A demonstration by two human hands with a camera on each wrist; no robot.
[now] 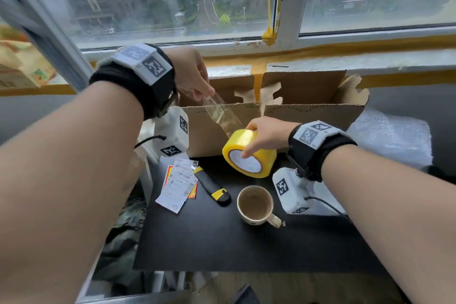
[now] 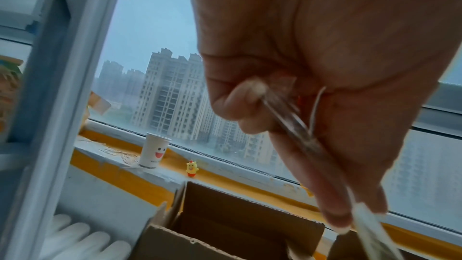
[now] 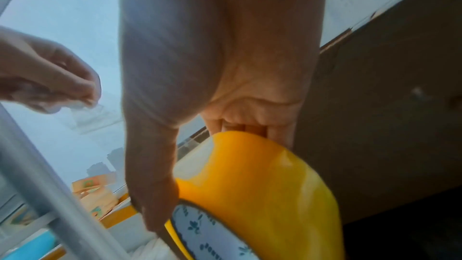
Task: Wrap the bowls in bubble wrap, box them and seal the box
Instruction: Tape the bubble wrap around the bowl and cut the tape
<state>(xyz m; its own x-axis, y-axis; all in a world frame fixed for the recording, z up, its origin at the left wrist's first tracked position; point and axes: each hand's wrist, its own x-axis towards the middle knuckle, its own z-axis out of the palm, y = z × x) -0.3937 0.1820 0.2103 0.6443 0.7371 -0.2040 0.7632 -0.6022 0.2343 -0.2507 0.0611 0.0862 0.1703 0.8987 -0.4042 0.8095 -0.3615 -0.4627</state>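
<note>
A yellow tape roll [image 1: 249, 153] [image 3: 255, 191] is held in front of the cardboard box [image 1: 308, 113], with my right hand [image 1: 265, 136] [image 3: 220, 90] gripping it, thumb on its white core face. A clear strip of tape [image 1: 222, 112] [image 2: 295, 126] runs up and left from the roll. My left hand [image 1: 195, 79] [image 2: 312, 90] pinches the strip's free end above the box's left corner. The box [image 2: 225, 224] stands with its flaps up against the window sill. No bowls show; the box's inside is hidden from the head view.
On the black table [image 1: 222, 242] lie a black and yellow utility knife [image 1: 212, 186], paper labels [image 1: 179, 185] and a stained mug [image 1: 256, 205]. Bubble wrap [image 1: 392, 136] lies right of the box. A paper cup [image 2: 155, 150] and a small yellow figurine [image 2: 192, 169] stand on the sill.
</note>
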